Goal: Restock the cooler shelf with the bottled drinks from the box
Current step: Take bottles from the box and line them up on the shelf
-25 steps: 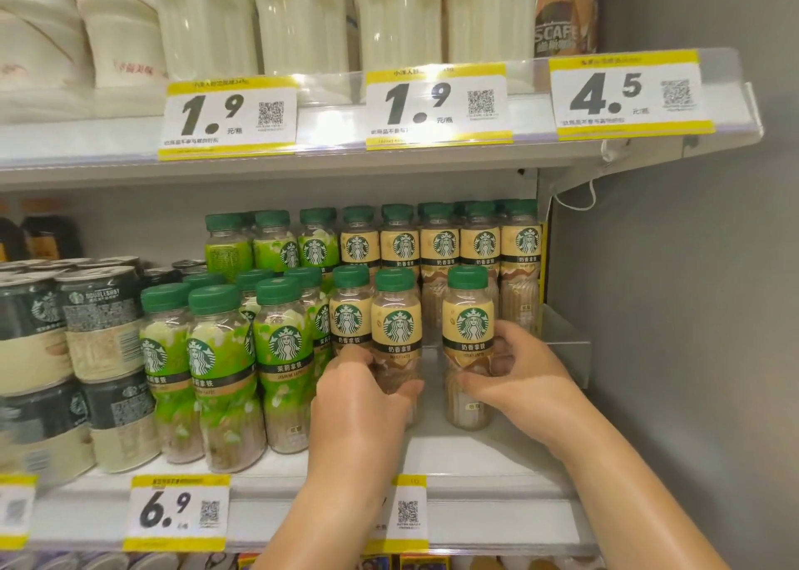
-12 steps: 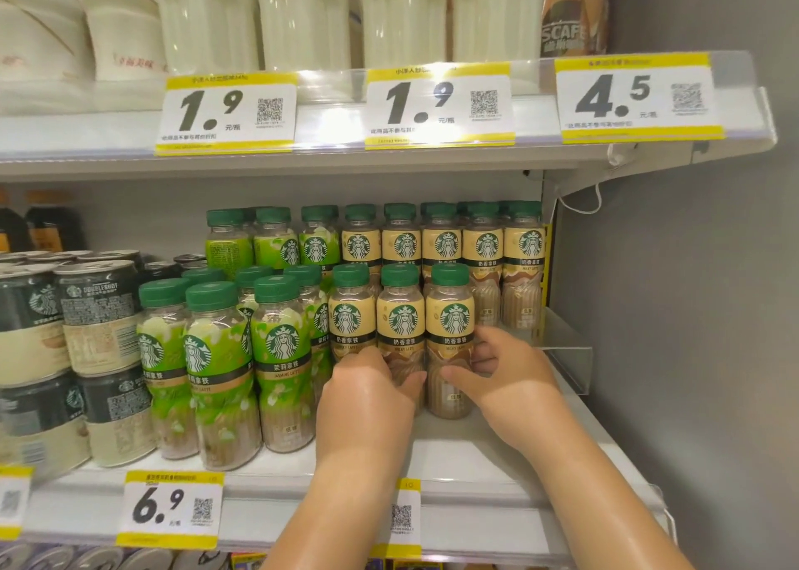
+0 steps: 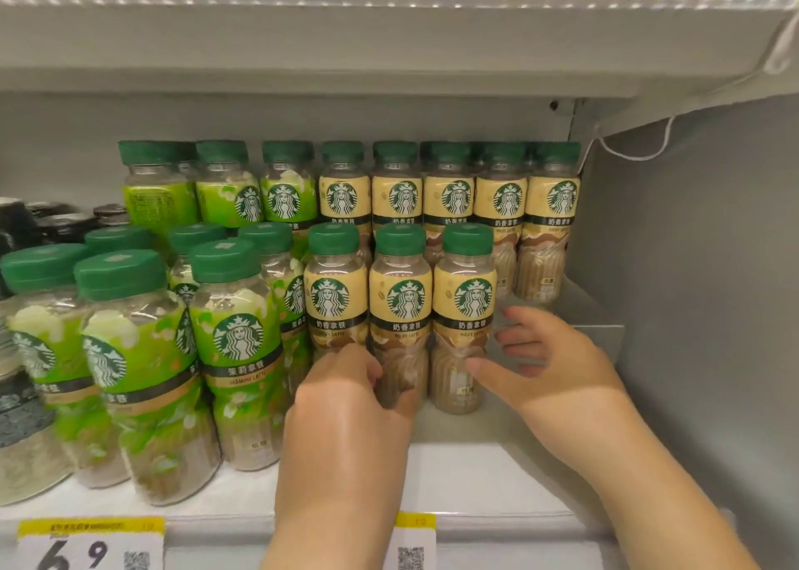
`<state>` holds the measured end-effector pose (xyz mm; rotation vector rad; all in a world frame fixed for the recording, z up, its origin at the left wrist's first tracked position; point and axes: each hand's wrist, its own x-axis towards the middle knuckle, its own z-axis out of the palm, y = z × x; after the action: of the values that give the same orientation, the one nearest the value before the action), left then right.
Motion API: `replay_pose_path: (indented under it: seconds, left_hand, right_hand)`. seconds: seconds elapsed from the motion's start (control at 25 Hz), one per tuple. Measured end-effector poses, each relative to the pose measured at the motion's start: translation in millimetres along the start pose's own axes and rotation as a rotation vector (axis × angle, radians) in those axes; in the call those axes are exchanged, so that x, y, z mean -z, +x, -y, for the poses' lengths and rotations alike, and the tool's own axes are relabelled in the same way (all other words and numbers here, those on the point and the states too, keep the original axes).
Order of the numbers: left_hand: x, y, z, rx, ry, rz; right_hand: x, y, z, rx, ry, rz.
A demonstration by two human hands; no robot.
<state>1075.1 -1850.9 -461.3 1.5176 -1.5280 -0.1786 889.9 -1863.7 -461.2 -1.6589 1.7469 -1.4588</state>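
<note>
We judge the restock well under way but not finished. On the cooler shelf point(image 3: 475, 474) a back row of milky latte bottles point(image 3: 501, 206) runs to the right end. Three more stand in a second row in front of it, just beside the green jasmine latte bottles point(image 3: 235, 344). Our left hand point(image 3: 341, 401) is curled round the foot of the middle bottle point(image 3: 400, 305) of those three. Our right hand point(image 3: 549, 366) is released, fingers spread, its thumb touching the right-hand bottle point(image 3: 465, 305). The second row stops short of the shelf's right end, and bare shelf lies along the front edge, so more bottles should fit. The box is out of view; we cannot tell what it holds.
</note>
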Motion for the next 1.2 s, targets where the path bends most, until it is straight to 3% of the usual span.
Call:
replay_pose_path:
  seconds: [0.36, 0.56, 0.72, 0.84, 1.2]
  left_hand:
    - [12, 4, 2, -0.081, 0.168, 0.103]
    - [38, -5, 5, -0.299, 0.243, 0.087]
    - [57, -27, 22, -0.452, 0.323, 0.098]
    - [70, -46, 35, -0.548, 0.447, 0.080]
    - [77, -116, 100, -0.516, 0.730, 0.139]
  right_hand:
    - [19, -16, 11, 0.170, -0.335, -0.050]
    - [36, -48, 12, 0.108, -0.593, 0.009]
    - [37, -66, 15, 0.106, -0.615, 0.004]
    - [28, -79, 17, 0.210, -0.620, -0.008]
    - [-4, -140, -5, 0.523, -0.631, -0.051]
